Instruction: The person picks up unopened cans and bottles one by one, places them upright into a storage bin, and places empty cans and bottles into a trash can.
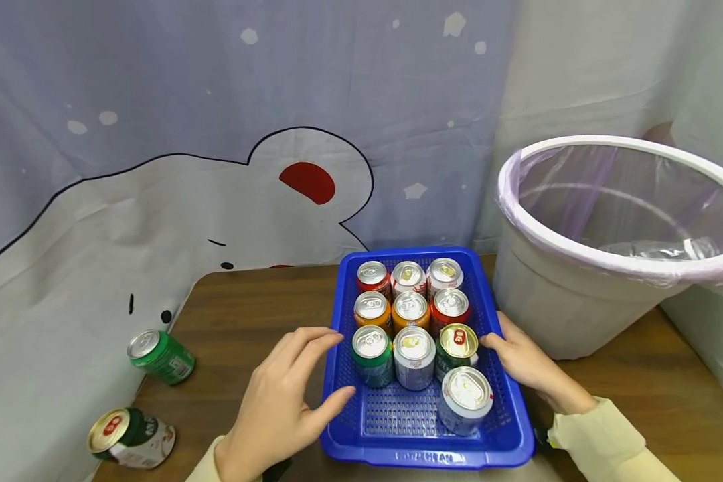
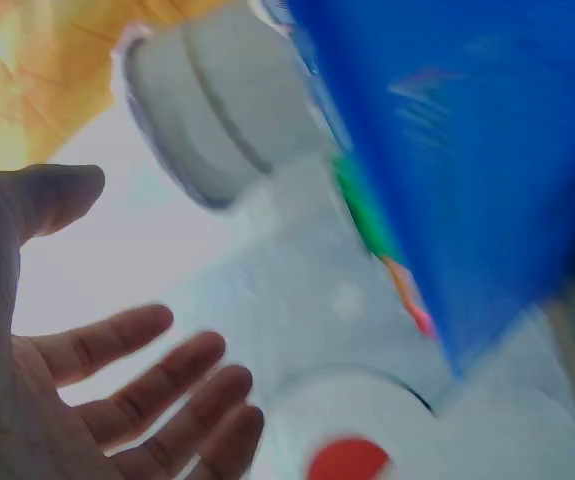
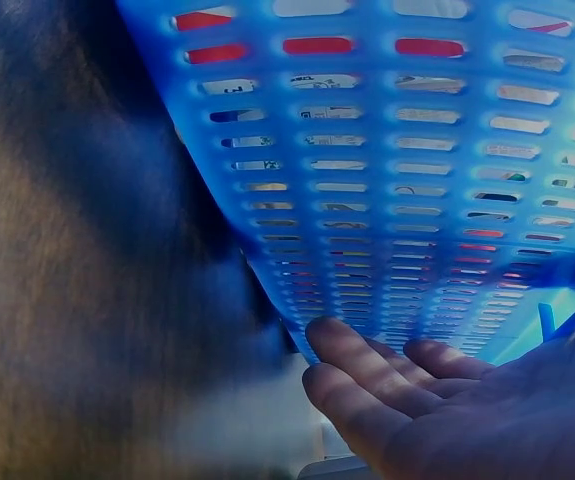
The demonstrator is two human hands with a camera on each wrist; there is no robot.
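A blue plastic basket point(image 1: 410, 445) holds several drink cans standing in rows, with a silver can point(image 1: 466, 398) at its front right. My right hand point(image 1: 527, 365) grips the basket's right side, thumb over the rim. In the right wrist view, the fingers point(image 3: 372, 385) lie beneath the slotted bottom, and can colours show through the slots. My left hand point(image 1: 289, 391) is beside the basket's left rim, thumb and fingers spread apart with nothing between them. The left wrist view shows the same spread fingers point(image 2: 157, 390) apart from the blurred blue basket wall.
On the wooden table's left side, a green can point(image 1: 163, 357) and a green-and-white can point(image 1: 132, 438) lie tipped. A large pale bin point(image 1: 554, 294) lined with a clear bag stands right of the basket. A patterned curtain point(image 1: 217, 80) hangs behind the table point(image 1: 235, 301).
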